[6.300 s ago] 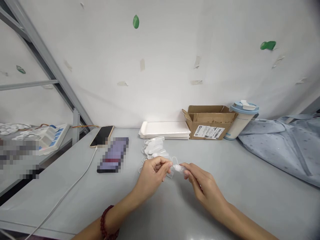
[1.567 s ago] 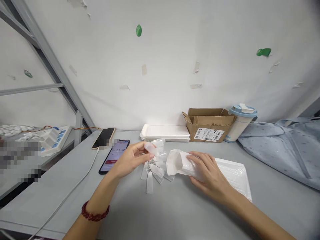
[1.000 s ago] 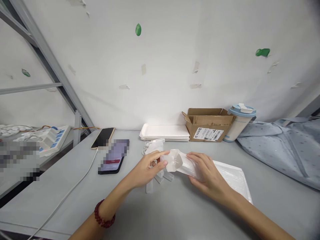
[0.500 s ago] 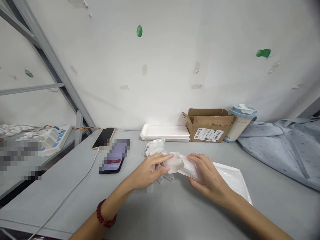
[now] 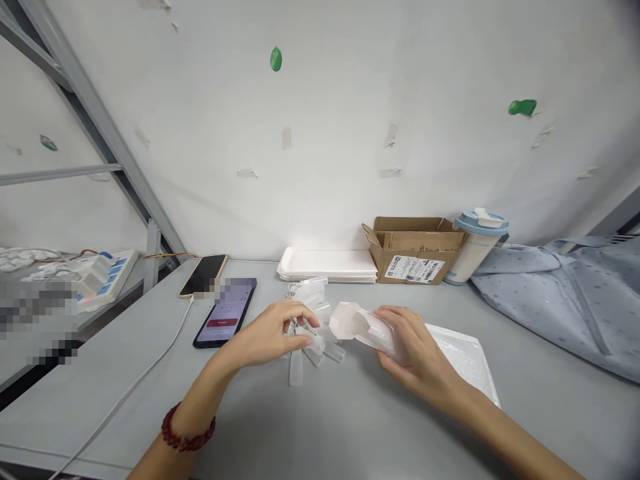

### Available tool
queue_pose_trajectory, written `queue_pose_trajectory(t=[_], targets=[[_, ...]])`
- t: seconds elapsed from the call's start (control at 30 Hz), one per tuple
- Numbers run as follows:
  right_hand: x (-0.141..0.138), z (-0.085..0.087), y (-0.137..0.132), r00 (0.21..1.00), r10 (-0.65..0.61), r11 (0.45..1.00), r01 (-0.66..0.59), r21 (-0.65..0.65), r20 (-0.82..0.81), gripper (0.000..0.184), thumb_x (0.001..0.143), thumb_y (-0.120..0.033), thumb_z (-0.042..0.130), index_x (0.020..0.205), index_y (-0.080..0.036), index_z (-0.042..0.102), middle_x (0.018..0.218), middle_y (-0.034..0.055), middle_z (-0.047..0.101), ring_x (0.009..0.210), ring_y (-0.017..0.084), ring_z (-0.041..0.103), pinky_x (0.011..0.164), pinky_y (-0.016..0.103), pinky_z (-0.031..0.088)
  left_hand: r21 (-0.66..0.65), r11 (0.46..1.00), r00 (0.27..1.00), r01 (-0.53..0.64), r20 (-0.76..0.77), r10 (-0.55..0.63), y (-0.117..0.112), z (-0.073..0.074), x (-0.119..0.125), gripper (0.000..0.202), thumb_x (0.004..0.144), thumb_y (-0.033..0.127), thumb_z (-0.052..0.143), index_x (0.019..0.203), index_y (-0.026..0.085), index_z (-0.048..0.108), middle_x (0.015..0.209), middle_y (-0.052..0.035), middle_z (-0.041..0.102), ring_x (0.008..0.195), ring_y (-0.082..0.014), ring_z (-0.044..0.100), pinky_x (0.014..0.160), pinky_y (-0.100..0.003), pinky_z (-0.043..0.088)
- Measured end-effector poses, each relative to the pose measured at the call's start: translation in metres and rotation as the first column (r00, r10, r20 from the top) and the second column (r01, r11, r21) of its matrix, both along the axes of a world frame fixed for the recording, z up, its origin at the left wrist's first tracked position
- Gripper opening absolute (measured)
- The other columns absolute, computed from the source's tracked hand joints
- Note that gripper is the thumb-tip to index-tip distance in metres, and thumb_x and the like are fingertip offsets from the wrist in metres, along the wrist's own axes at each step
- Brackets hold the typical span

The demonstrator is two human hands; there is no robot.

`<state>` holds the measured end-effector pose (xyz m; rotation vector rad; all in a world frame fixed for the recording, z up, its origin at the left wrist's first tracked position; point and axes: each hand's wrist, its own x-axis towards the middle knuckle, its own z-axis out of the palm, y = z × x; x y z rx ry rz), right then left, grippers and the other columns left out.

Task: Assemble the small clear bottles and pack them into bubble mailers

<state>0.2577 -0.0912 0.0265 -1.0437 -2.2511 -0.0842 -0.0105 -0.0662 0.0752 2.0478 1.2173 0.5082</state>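
- One white, bubble-textured envelope (image 5: 374, 331) above the grey table (image 5: 375, 427), clasped in the right hand (image 5: 417, 353); long axis sideways, mouth leftward.
- Left hand (image 5: 270, 333) unclenched beside frosted, elongated plastic pieces (image 5: 296, 369), perhaps touching one.

Pouch gapes beside heaped tubes

The white pouch (image 5: 369, 331) is squeezed rounded in the right hand (image 5: 423, 357), its open mouth and flap facing left. The hand hides whether the flat white stretch (image 5: 467, 360) beyond belongs to it. Frosted, translucent tubes (image 5: 296, 368) with thin loops lie heaped at various angles on the tabletop, partly under the left hand (image 5: 267, 333).
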Motion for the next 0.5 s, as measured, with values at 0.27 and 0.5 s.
queue_pose_trajectory(t=[0.27, 0.5], targets=[[0.002, -0.003, 0.002, 1.0, -0.006, 1.0, 0.006, 0.021, 0.006, 0.048, 0.079, -0.016, 0.05, 0.124, -0.021, 0.035, 0.112, 0.0121, 0.051, 0.102, 0.024, 0.05, 0.08, 0.038, 0.047, 0.082, 0.972, 0.974, 0.219, -0.079, -0.213, -0.005, -0.018, 0.01, 0.031, 0.071, 0.009, 0.05, 0.097, 0.022, 0.061, 0.099, -0.003, 0.06, 0.095, -0.0192, 0.05, 0.085, -0.032, 0.039], [0.001, -0.003, 0.004, 1.0, -0.021, 1.0, 0.021, 0.023, 0.012, 0.048, 0.079, -0.017, 0.051, 0.124, -0.021, 0.035, 0.112, 0.0117, 0.052, 0.101, 0.024, 0.051, 0.079, 0.038, 0.047, 0.093, 0.985, 0.978, -0.145, 0.166, 0.128, -0.003, 0.005, 0.003, 0.02, 0.077, 0.032, 0.061, 0.094, 0.023, 0.067, 0.087, -0.0017, 0.064, 0.07, -0.0141, 0.051, 0.064, -0.026, 0.042]])
